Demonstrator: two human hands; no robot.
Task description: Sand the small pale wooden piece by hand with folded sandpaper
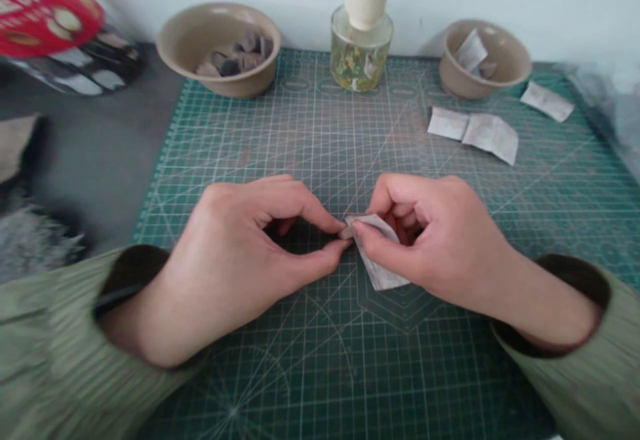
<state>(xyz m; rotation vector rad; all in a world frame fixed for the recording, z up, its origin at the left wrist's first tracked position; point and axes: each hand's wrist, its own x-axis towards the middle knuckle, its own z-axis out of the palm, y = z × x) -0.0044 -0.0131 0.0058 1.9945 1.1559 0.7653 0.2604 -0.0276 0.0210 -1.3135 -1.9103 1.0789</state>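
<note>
Paper: greyish white, between the two hands over the mat; whether it touches the mat, I cannot tell.
Left hand: back up, thumb and forefinger stretched to the right – their tips pinch a pale bit at the paper's left end, perhaps part of it.
Right hand: grips the paper, thumb laid across its face, forefinger bent behind, the other fingers curled toward the palm.
Forearms: angled inward from both sides, green sleeves around the wrists.
Beyond the hands: large bowl, jar, small bowl – two joined pieces near it.
</note>
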